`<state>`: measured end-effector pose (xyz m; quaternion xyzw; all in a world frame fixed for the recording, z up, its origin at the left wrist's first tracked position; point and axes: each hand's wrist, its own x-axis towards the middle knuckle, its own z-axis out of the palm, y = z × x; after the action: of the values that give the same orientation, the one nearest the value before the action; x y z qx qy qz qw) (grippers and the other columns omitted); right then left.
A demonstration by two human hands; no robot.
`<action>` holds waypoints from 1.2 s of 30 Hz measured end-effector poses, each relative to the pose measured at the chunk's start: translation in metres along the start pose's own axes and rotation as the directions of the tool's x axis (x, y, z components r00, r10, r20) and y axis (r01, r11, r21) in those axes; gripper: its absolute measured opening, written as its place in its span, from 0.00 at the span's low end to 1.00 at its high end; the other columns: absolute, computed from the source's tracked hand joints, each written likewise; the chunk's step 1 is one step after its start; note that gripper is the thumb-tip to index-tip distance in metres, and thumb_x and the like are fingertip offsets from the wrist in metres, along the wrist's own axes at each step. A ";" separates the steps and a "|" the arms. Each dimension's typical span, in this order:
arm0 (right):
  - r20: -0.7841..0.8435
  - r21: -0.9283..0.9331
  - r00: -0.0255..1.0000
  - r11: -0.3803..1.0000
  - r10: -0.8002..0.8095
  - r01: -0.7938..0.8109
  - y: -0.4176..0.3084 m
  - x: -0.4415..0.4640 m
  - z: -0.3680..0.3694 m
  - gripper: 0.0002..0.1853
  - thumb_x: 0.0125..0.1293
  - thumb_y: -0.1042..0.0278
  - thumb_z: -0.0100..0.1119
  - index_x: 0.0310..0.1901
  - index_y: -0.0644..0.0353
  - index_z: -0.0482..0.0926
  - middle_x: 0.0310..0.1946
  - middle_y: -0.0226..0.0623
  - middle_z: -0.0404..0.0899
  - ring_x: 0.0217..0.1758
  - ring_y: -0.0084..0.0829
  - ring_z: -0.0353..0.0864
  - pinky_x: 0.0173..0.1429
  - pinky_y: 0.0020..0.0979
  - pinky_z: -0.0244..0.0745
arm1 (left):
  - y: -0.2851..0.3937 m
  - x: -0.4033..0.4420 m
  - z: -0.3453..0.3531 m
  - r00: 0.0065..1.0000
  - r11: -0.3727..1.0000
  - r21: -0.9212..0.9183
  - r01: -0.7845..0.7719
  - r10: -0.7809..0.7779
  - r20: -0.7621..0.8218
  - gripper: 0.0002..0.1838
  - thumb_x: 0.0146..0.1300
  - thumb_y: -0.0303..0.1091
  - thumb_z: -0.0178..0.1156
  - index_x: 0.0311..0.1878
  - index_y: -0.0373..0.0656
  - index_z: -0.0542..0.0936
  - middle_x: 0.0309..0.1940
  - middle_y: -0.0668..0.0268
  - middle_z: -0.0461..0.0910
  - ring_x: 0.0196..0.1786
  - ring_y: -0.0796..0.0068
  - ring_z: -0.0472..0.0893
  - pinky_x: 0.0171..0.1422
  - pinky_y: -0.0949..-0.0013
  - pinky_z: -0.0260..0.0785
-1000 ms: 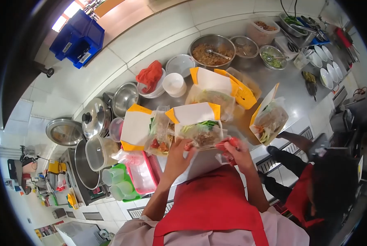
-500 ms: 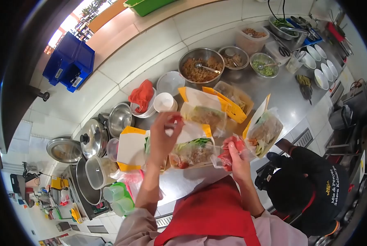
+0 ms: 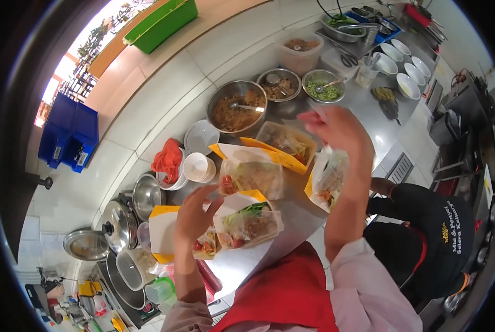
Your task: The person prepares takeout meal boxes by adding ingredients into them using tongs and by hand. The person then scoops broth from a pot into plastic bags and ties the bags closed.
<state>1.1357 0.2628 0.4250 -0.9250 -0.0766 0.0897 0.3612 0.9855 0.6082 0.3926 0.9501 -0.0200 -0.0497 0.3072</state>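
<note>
A metal bowl (image 3: 231, 87) stands far, white cups (image 3: 200, 171) left. My right forearm (image 3: 349, 207) obstructs the right food box (image 3: 317, 176). My left hand (image 3: 194, 217), fingers spread wide, overlaps the left food box (image 3: 160, 235). Since the earlier frame, my right hand (image 3: 339, 130), holding a blurred red item (image 3: 313, 119), is farther out.

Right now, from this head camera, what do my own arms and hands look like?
Your left hand and right hand are bare, with no gloves visible. The forearms are uncovered too, with no watch to be seen. Loose, pale pinkish-grey sleeves end around the elbows, beside a plain red apron.
</note>
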 end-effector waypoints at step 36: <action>-0.396 -0.218 0.918 0.972 -0.007 -0.086 0.002 0.006 -0.013 0.20 0.65 0.52 0.64 0.38 0.67 0.82 0.23 0.49 0.82 0.27 0.40 0.85 0.34 0.42 0.76 | 0.108 0.132 0.050 0.857 0.856 -0.017 -0.516 0.516 -0.014 0.10 0.62 0.25 0.64 0.47 0.38 0.83 0.45 0.55 0.82 0.47 0.51 0.80 0.53 0.57 0.72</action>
<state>1.1445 0.2543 0.4328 -0.9611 0.0066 -0.1005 0.2571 1.1107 0.4830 0.4046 0.9072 -0.2719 0.0383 0.3188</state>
